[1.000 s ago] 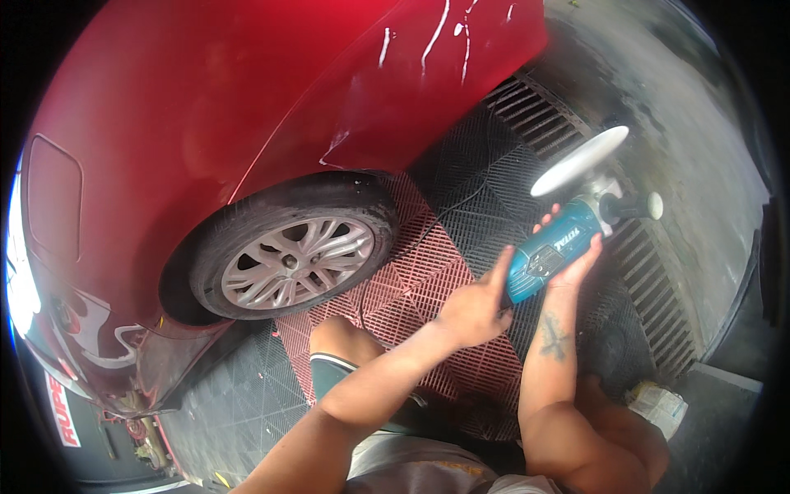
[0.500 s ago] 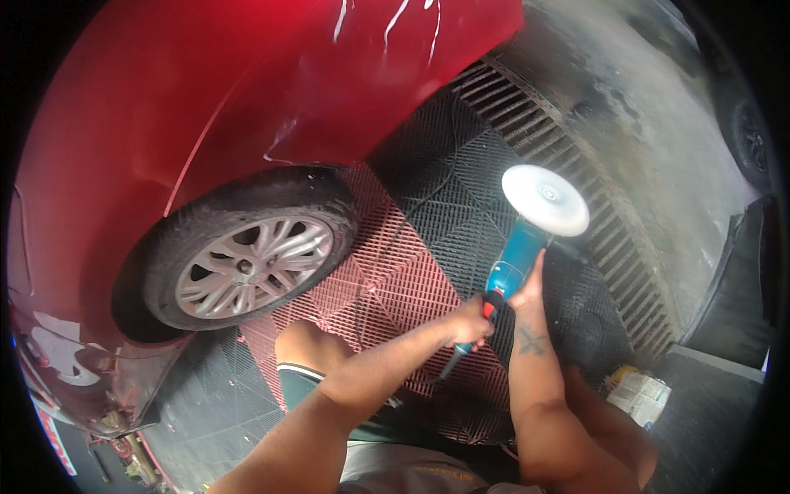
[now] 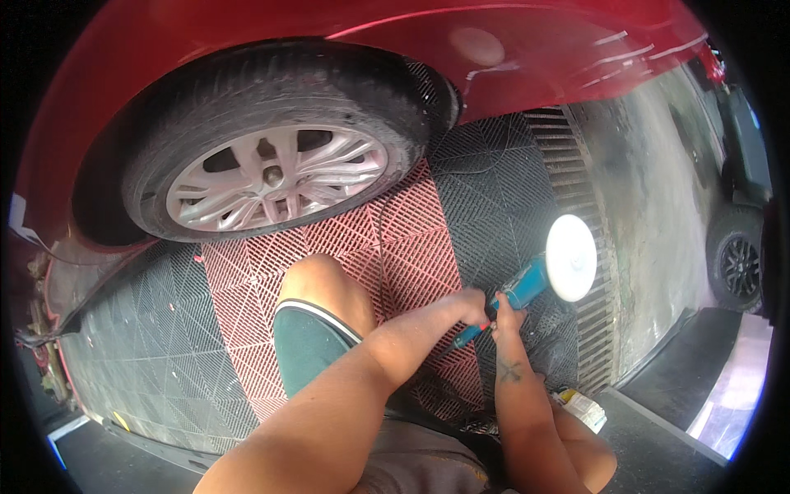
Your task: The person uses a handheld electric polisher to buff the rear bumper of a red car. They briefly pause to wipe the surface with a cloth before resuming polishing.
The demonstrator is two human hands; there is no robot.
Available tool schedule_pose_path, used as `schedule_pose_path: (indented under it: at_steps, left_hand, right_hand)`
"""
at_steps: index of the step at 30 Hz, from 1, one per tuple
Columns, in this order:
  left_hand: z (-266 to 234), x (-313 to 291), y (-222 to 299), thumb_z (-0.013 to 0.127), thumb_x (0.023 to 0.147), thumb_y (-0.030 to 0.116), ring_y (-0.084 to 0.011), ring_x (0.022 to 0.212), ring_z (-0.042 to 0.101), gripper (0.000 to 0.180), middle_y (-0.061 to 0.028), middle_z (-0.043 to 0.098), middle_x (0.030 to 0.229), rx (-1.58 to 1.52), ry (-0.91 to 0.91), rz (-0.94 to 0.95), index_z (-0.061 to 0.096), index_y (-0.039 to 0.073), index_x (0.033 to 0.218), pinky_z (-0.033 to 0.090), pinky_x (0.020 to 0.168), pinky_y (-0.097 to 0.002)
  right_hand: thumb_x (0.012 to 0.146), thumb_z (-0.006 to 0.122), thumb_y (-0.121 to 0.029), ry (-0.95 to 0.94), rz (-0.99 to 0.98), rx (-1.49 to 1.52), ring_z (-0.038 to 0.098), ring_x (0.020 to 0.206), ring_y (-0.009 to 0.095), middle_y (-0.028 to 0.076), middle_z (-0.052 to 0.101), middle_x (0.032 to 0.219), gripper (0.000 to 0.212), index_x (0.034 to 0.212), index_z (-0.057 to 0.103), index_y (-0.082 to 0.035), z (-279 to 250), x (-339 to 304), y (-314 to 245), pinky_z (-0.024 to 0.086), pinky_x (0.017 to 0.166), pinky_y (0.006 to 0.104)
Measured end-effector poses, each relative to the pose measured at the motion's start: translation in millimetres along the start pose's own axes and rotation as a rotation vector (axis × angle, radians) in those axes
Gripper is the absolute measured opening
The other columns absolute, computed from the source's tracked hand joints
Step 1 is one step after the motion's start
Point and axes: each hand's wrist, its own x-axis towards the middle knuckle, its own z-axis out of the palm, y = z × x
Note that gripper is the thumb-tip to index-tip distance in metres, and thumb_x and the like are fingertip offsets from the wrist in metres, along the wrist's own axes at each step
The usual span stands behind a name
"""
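Note:
My left hand [image 3: 471,308] is wrapped round the rear handle of a teal power polisher [image 3: 527,281]. Just ahead of it, my right hand [image 3: 509,318] grips the underside of the tool's body. A round white polishing pad [image 3: 571,258] faces up at the polisher's far end, held out to the right and apart from the car. Above and to the left is the red car panel [image 3: 395,49], with white streaks [image 3: 609,62] and a pale round smear on it. Below the panel is the car's wheel [image 3: 276,177] with its silver rim.
Black and red slatted floor tiles [image 3: 415,235] lie under me, with a cord running across them. A drain grate [image 3: 588,193] runs along the right side. Beyond it stands another vehicle's tyre [image 3: 735,259]. A white-and-yellow package [image 3: 583,409] lies by my right leg.
My view has turned and come nearer the wheel. The polisher, still in both hands, now sits lower in view with its pad tipped more to the right.

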Motion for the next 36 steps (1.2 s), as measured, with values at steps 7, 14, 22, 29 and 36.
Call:
schedule_pose_path:
  at_steps: [7,14,22,29,36]
  left_hand:
    - [-134.6,-94.3,-39.5,0.069,0.099,0.021,-0.0266,0.099,0.077,0.035,-0.0188,0.078,0.111,-0.521,1.099,0.282,0.073,-0.001,0.127,0.059,0.092,-0.0386]
    - [-193.8,-142.6,-21.2,0.07,0.098,0.021,-0.0277,0.096,0.074,0.043,-0.0191,0.074,0.115,-0.649,1.181,0.448,0.067,-0.001,0.135,0.059,0.089,-0.0382]
    - [-197.0,-115.7,8.2,0.075,0.095,0.031,-0.0342,0.121,0.063,0.1,-0.0285,0.044,0.154,-0.522,1.176,0.464,0.016,-0.006,0.167,0.056,0.099,-0.0415]
    - [-214.7,-103.4,4.7,0.071,0.091,0.025,-0.0487,0.147,0.044,0.099,-0.0334,0.031,0.162,-0.734,1.094,0.419,0.015,-0.007,0.166,0.041,0.121,-0.047]
    - [-208.4,-95.7,-1.8,0.075,0.087,0.019,-0.0471,0.145,0.047,0.103,-0.0312,0.034,0.161,-0.645,1.098,0.34,0.015,0.009,0.171,0.044,0.119,-0.0473]
  right_hand:
    - [0.084,0.09,-0.049,-0.142,-0.064,-0.243,0.07,0.109,0.03,0.019,0.066,0.126,0.086,0.141,0.046,-0.002,-9.3,27.8,35.7,0.059,0.068,0.0479]
    - [0.092,0.081,-0.046,0.266,-0.296,-0.467,0.07,0.104,0.04,0.025,0.068,0.115,0.062,0.122,0.049,-0.002,-5.4,-19.1,43.5,0.053,0.093,0.0477]
    - [0.092,0.078,-0.013,-0.063,-1.157,-0.388,0.045,0.068,0.013,0.001,0.05,0.076,0.022,0.107,0.065,-0.003,46.6,-122.5,-111.3,0.044,0.065,0.0309]
    - [0.09,0.071,-0.019,-0.018,-1.999,-1.134,0.07,0.083,0.031,0.011,0.066,0.09,0.037,0.126,0.067,-0.011,61.5,-247.6,-280.0,0.056,0.069,0.0425]
    - [0.077,0.073,-0.017,0.284,-2.054,-1.714,0.074,0.072,0.028,0.01,0.073,0.08,0.066,0.141,0.063,-0.008,95.5,-273.0,-327.5,0.056,0.064,0.0414]
